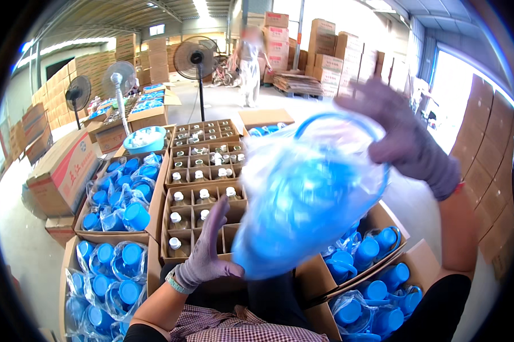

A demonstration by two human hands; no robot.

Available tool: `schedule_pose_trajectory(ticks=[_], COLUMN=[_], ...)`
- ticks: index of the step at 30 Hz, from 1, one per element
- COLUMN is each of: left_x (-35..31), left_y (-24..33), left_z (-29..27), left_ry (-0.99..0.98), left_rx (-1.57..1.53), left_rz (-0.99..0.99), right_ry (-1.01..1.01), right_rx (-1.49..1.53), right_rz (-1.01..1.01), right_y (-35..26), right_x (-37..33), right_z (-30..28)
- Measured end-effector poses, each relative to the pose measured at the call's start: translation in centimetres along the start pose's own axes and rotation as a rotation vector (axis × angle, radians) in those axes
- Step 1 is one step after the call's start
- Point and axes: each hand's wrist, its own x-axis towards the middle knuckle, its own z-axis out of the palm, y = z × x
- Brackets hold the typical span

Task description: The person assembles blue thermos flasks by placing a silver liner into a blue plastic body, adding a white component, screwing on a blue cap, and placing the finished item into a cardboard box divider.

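Note:
A blue plastic jug [302,199] with a loop handle, wrapped in a clear bag, is tilted in mid-air before me, blurred by motion. My gloved right hand [413,137] is at its upper right, fingers spread and thumb overlapping the handle; no closed grip shows. Down at the jug's lower left, my gloved left hand [208,256] is open, palm toward it, thumb by its base. Whether that thumb touches is unclear. Below and behind the jug stands a divided carton [164,228] of clear bottles with white caps, partly hidden.
Cartons of bagged blue jugs stand at left [102,279] and right [376,302]. A light-blue basin [145,139] rests on boxes behind. Farther back are a black stand fan [196,57], a person [249,65], and stacked cartons [325,62]. A carton wall [487,171] rises at right.

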Motion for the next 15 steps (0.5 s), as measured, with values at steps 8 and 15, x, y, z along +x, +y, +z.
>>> schedule_pose_trajectory(ticks=[8, 15], left_x=[-7.9, -19.7], left_y=[2.6, -9.1], left_z=[-1.3, 5.2], left_ry=[-0.138, 0.081], left_rx=[-0.472, -0.464], left_rz=[-0.211, -0.37], right_ry=[-0.33, -0.274], right_rx=[0.307, 1.144], right_rz=[0.046, 0.242], right_y=[-8.1, -24.8], right_x=[4.6, 3.1], right_z=[7.8, 13.0])
